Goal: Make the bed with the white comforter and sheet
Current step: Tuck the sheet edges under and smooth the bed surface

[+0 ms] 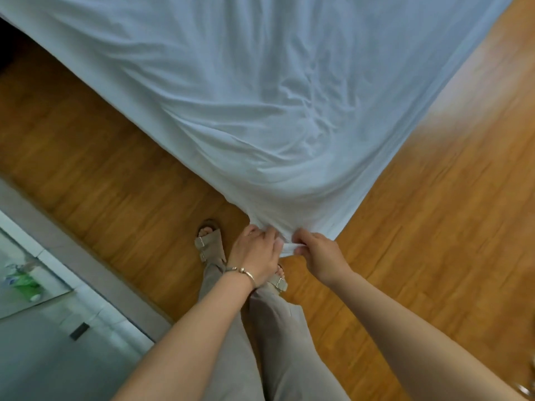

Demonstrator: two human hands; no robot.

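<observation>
A white sheet (260, 96) lies spread over the bed, wrinkled toward the corner nearest me. Its corner hangs down to a point just above my feet. My left hand (254, 253), with a thin bracelet on the wrist, grips the bunched fabric at the left of that corner. My right hand (318, 256) pinches the corner's folded hem from the right. The two hands almost touch. No separate comforter can be told apart from the sheet.
A wooden floor (101, 169) runs along both sides of the bed corner. My legs in beige trousers and sandals (210, 244) stand right below the corner. At the left, a grey ledge (86, 256) borders a glass surface with a green bottle (24, 285).
</observation>
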